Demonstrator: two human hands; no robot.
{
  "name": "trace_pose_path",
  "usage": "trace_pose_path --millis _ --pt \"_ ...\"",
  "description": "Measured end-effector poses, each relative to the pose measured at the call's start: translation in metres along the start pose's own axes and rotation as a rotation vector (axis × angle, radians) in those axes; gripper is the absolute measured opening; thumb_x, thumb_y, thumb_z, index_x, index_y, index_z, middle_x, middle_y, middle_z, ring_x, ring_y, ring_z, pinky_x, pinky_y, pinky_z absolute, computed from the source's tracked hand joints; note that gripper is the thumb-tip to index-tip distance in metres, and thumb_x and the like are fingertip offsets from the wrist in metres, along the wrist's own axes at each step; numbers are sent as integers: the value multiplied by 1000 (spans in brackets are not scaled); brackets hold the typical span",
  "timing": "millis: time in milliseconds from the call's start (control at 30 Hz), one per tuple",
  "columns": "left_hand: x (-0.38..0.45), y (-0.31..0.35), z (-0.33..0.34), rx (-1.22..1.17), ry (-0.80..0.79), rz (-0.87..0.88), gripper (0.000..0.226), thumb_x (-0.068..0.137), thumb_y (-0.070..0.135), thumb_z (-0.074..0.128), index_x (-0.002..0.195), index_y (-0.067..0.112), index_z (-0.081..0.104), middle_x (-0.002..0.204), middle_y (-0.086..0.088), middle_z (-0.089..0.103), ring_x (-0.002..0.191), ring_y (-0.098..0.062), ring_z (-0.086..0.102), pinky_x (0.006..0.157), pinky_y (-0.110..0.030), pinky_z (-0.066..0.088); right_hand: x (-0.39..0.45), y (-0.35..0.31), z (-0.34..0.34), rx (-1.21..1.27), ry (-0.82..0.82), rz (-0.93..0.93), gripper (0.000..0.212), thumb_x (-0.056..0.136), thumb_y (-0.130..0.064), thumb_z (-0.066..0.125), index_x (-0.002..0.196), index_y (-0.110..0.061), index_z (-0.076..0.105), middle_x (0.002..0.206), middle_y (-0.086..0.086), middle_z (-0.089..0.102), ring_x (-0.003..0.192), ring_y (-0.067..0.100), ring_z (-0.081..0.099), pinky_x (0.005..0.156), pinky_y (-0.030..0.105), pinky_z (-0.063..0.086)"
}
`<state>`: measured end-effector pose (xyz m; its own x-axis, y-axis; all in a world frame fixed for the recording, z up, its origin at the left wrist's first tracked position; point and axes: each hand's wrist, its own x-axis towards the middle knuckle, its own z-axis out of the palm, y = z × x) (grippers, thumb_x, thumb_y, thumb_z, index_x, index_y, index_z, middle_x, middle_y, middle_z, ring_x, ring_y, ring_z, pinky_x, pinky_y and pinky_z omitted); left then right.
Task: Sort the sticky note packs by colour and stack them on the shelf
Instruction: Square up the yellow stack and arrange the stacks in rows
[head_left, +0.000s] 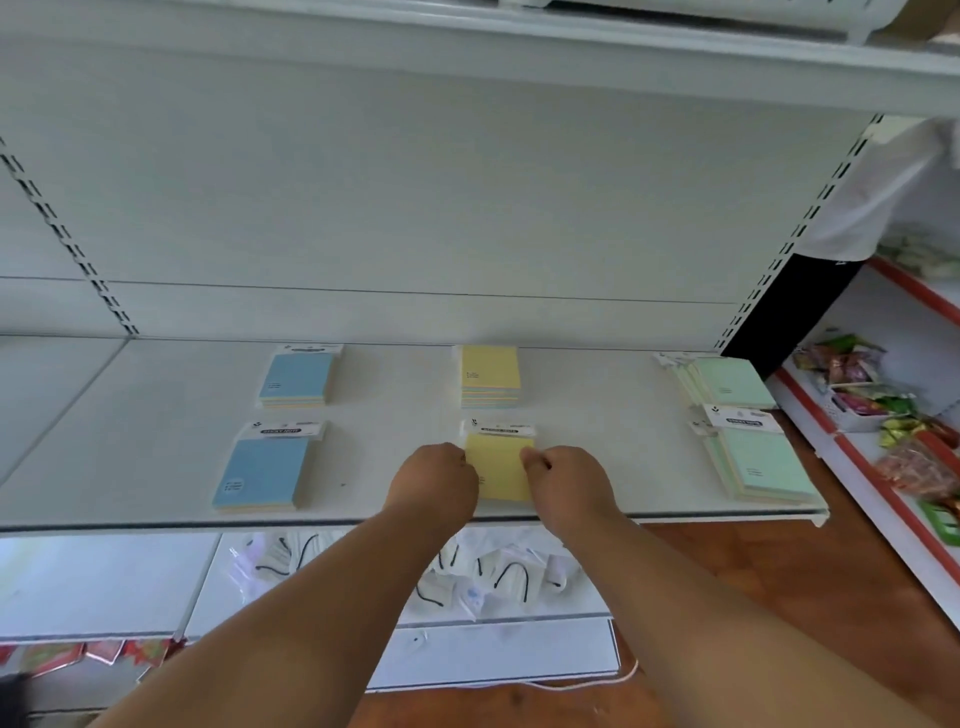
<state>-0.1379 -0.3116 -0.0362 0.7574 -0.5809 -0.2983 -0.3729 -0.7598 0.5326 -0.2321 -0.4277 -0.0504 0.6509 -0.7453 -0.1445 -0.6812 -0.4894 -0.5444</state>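
Both hands are at the front yellow pack (498, 470), which lies flat near the front edge of the shelf (389, 415). The left hand (434, 480) grips the pack's left side with curled fingers; the right hand (563, 483) pinches its right side. A second yellow stack (489, 375) lies behind it, apart. Two blue stacks sit to the left, one at the rear (297, 376) and one at the front (266, 470). Two green stacks sit to the right, rear (730, 376) and front (763, 460). Loose white packets (483, 571) lie on the lower shelf.
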Motion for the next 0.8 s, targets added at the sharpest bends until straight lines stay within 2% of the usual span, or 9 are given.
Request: trace_pose_path --millis 67,100,167,267,367,467,800 --pt "-3 -8 -6 -11 27 18 28 91 11 41 101 7 67 108 -12 65 104 -30 60 79 -29 43 -3 11 -5 -3 27 -70 54 103 -39 31 56 -14 43 58 1 44 60 22 45 58 30 30" --pt "-5 -14 -8 -26 42 25 33 92 14 43 116 10 65 118 -9 63 112 -27 58 86 -27 42 -5 20 -7 -9 34 -143 53 103 -39 30 56 -17 41 60 0 44 62 21 45 61 29 30" --pt "-9 -27 -12 17 30 99 41 90 21 50 130 18 58 125 -1 59 114 -20 56 92 -25 41 -8 39 -11 -14 -4 -316 46 98 -46 35 59 -23 41 65 -1 45 66 17 45 64 29 31" --pt "-11 -35 -9 248 -22 260 36 85 39 61 116 22 59 111 2 56 102 -18 57 86 -28 45 -6 54 -11 -139 -102 -489 37 84 -57 52 71 -23 51 72 -4 48 68 12 45 60 24 31" --pt "-9 -30 0 366 -11 315 26 88 42 58 99 19 55 101 0 51 96 -22 57 76 -30 42 -2 50 -10 -210 -119 -550 31 84 -48 64 73 -24 47 73 -7 45 68 13 44 57 22 28" --pt "-8 -27 7 334 42 304 17 91 36 53 86 22 47 92 2 47 91 -22 56 75 -32 45 2 50 -10 -220 -120 -553 31 87 -41 64 71 -23 45 70 -9 41 69 15 44 57 23 28" --pt "1 -28 8 327 -1 290 18 93 35 52 84 21 46 92 2 47 91 -22 57 77 -33 46 7 47 -5 -291 -144 -511 28 92 -41 57 75 -22 44 75 -8 42 72 15 44 64 27 31"
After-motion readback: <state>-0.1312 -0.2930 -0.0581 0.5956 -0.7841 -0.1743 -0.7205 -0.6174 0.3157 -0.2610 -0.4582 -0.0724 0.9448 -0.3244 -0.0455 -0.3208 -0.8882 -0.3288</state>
